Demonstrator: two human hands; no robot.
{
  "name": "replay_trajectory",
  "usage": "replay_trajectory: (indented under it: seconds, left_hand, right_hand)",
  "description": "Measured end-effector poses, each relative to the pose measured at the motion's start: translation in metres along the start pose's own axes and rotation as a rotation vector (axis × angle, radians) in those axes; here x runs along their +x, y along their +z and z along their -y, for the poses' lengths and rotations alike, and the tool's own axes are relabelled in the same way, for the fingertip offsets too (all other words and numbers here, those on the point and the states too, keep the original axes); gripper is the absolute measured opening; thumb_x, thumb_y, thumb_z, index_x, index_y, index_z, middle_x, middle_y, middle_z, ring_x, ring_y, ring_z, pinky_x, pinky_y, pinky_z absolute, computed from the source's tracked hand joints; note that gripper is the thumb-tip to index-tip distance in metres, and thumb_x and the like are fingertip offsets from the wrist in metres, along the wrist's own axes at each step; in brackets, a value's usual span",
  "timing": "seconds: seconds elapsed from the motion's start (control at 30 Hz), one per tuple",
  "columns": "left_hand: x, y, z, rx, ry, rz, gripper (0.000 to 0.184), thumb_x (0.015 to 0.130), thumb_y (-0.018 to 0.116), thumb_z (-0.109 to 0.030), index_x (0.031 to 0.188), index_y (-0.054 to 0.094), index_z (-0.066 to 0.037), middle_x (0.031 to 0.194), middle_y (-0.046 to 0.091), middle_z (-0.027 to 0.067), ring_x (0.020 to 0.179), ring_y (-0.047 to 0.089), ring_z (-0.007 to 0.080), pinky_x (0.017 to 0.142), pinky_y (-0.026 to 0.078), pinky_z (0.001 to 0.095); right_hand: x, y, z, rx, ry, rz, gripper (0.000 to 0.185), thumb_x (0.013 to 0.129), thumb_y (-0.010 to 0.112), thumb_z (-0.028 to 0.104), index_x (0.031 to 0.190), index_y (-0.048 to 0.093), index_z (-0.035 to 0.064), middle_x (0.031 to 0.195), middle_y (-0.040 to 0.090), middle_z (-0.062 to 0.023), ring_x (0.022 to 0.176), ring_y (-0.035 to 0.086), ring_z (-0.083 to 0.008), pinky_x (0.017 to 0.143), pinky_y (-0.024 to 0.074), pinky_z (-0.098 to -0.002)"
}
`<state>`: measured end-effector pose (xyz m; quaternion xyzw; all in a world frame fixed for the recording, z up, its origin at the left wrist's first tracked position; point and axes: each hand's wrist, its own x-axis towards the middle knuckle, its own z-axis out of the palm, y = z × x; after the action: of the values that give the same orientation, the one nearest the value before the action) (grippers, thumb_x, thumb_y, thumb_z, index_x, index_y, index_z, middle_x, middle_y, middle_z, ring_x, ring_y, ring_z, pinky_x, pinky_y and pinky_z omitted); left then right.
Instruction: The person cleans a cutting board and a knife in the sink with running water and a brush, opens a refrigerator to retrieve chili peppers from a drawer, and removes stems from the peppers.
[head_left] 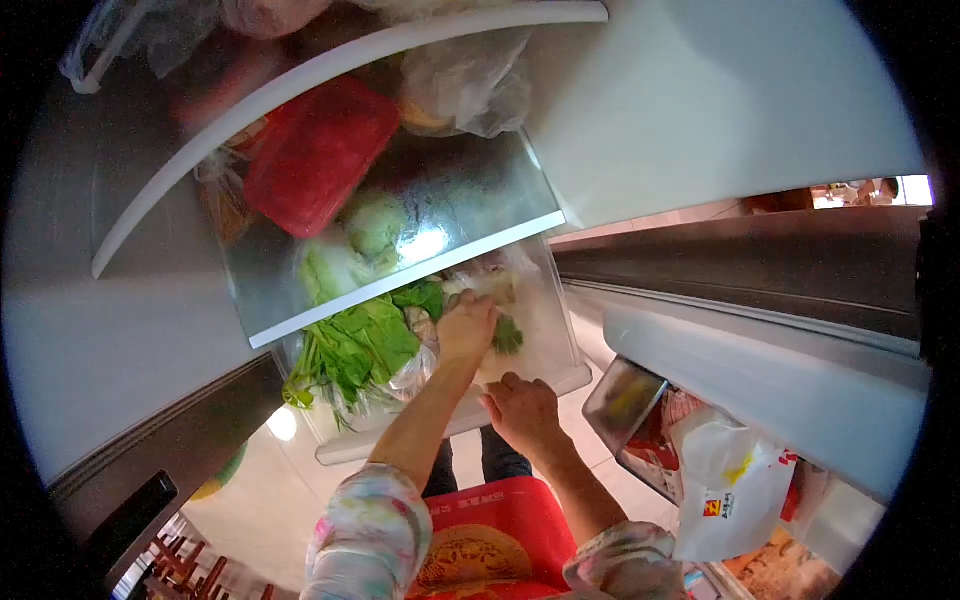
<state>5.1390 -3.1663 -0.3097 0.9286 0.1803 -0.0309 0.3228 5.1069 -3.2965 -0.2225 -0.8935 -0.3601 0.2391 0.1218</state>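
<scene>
My left hand (pixel 468 325) reaches down into a pulled-out clear fridge drawer (pixel 572 380), beside a thin plastic bag (pixel 500 280) with pale contents. Its fingertips are partly hidden, so any hold is unclear. My right hand (pixel 527 408) rests at the drawer's front rim, thumb apart from the loosely bent fingers, with nothing seen in it. Leafy greens (pixel 365 345) fill the drawer's left side. Between them and my left wrist lies another clear bag (pixel 415 372). A small dark green sprig (pixel 508 335) sits just right of my left hand.
A glass shelf (pixel 470 190) with a white front edge covers the drawer's back. On it stand a red container (pixel 325 150) and a bagged item (pixel 470 85). The open door (pixel 760 350) at right carries a white package (pixel 735 480) in its rack.
</scene>
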Motion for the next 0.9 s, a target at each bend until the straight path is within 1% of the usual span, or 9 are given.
replay_trajectory:
  seconds: [0.13,0.27,0.4,0.5,0.63,0.7,0.8,0.83,0.9]
  left_hand:
    - [-0.006,-0.039,-0.012,-0.321,-0.078,-0.083,0.009,0.076,0.062,-0.016,0.083,0.062,-0.010,0.080,0.057,0.0091,0.074,0.059,0.0303,0.061,0.047,0.0421]
    - [-0.001,-0.120,-0.024,-0.388,-0.029,-0.129,0.011,0.076,0.061,-0.012,0.078,0.059,-0.001,0.082,0.053,0.0116,0.079,0.054,0.0276,0.066,0.044,0.0354]
    - [0.012,-0.146,-0.028,-0.438,0.237,-0.167,0.015,0.077,0.062,-0.010,0.075,0.055,0.004,0.082,0.051,0.0082,0.078,0.050,0.0194,0.070,0.040,0.0264]
    - [0.020,-0.158,-0.032,-0.590,0.146,0.007,0.018,0.078,0.061,-0.013,0.075,0.055,0.004,0.076,0.048,0.0085,0.074,0.048,0.0191,0.068,0.039,0.0286]
    - [0.041,-0.167,-0.022,-0.549,0.119,0.145,0.024,0.080,0.060,-0.017,0.071,0.052,0.004,0.068,0.043,0.0075,0.067,0.045,0.0168,0.061,0.036,0.0288]
    - [0.052,-0.170,-0.022,-0.453,0.174,0.152,0.027,0.079,0.060,-0.019,0.069,0.051,0.005,0.066,0.041,0.0074,0.065,0.044,0.0164,0.059,0.036,0.0294]
    - [0.055,-0.163,-0.019,-0.540,0.176,0.166,0.027,0.079,0.060,-0.018,0.068,0.050,0.004,0.066,0.041,0.0078,0.065,0.044,0.0163,0.059,0.036,0.0291]
    - [0.050,-0.160,-0.018,-0.521,0.185,0.152,0.027,0.080,0.061,-0.019,0.069,0.050,0.003,0.069,0.043,0.0066,0.068,0.045,0.0156,0.062,0.036,0.0282]
    - [0.030,-0.155,-0.018,-0.478,0.209,0.119,0.027,0.080,0.062,-0.021,0.070,0.051,0.001,0.073,0.045,0.0043,0.075,0.046,0.0140,0.068,0.037,0.0263]
  right_hand:
    - [0.009,-0.021,0.002,0.204,0.134,-0.033,0.024,0.087,0.051,0.027,0.097,0.056,0.0061,0.084,0.057,-0.0108,0.066,0.060,-0.0266,0.064,0.0502,-0.0382]
    - [0.030,-0.024,-0.007,0.214,0.212,-0.201,0.029,0.085,0.055,0.023,0.110,0.055,0.0093,0.087,0.058,-0.0094,0.079,0.059,-0.0301,0.071,0.0478,-0.0412]
    - [0.074,-0.026,-0.002,0.187,0.068,-0.252,0.025,0.084,0.053,0.016,0.106,0.056,0.0050,0.087,0.058,-0.0147,0.084,0.058,-0.0340,0.072,0.0472,-0.0431]
    - [0.108,-0.014,-0.009,0.282,0.257,-0.026,0.021,0.084,0.050,0.012,0.102,0.056,0.0010,0.086,0.060,-0.0177,0.083,0.058,-0.0354,0.072,0.0463,-0.0428]
    - [0.129,-0.013,-0.030,0.662,0.323,-0.669,0.022,0.083,0.046,0.008,0.099,0.056,-0.0020,0.086,0.061,-0.0203,0.082,0.058,-0.0360,0.073,0.0452,-0.0426]
    - [0.131,-0.028,-0.037,0.733,0.290,-0.756,0.023,0.081,0.046,0.006,0.099,0.057,-0.0028,0.091,0.060,-0.0234,0.088,0.056,-0.0397,0.078,0.0448,-0.0450]
    - [0.133,-0.008,-0.048,0.766,0.386,-0.637,0.022,0.080,0.046,0.006,0.095,0.060,-0.0020,0.089,0.060,-0.0229,0.087,0.057,-0.0383,0.078,0.0439,-0.0442]
    - [0.131,-0.009,-0.044,0.495,0.379,-0.417,0.022,0.080,0.047,0.005,0.093,0.063,-0.0008,0.093,0.061,-0.0224,0.087,0.059,-0.0350,0.079,0.0447,-0.0419]
    - [0.137,0.029,-0.037,0.559,0.260,-0.459,0.018,0.080,0.047,0.005,0.086,0.064,-0.0001,0.088,0.061,-0.0211,0.084,0.059,-0.0339,0.078,0.0455,-0.0404]
